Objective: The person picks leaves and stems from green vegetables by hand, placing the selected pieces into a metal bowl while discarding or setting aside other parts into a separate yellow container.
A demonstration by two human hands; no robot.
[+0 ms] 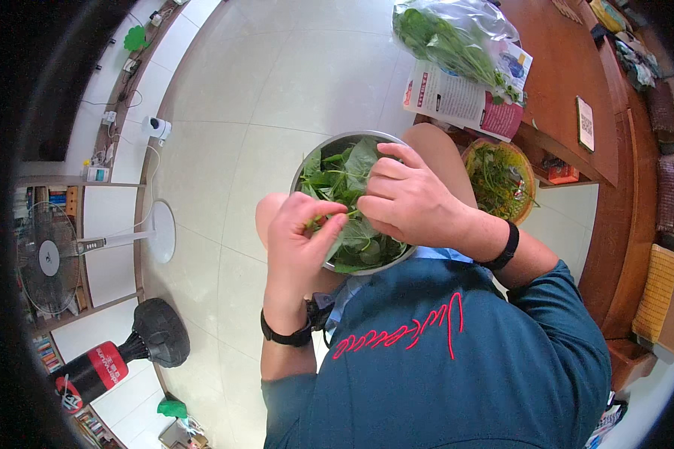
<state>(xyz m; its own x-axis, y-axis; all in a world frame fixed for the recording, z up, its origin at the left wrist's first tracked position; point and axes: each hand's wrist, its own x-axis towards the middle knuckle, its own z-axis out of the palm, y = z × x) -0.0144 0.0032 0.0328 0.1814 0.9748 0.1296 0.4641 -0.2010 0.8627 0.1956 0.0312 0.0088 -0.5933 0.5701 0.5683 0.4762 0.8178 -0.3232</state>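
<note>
A round metal bowl [305,163] filled with leafy greens [337,174] rests on my lap. Over its near left part, my left hand [300,238] pinches a thin green stem [353,213] between thumb and forefinger. My right hand [407,196] is over the bowl's right side, its fingers curled at the other end of the stem; whether they grip it is hidden. More greens lie in a clear plastic bag [455,39] on the wooden table at upper right. A yellow basket [525,163] with stems and scraps stands right of my knee.
Printed paper [446,98] lies under the bag and overhangs the wooden table [556,73], where a phone [584,123] also lies. At left stand a floor fan [49,258] and a black and red punching bag [104,367] on its base, by low shelves.
</note>
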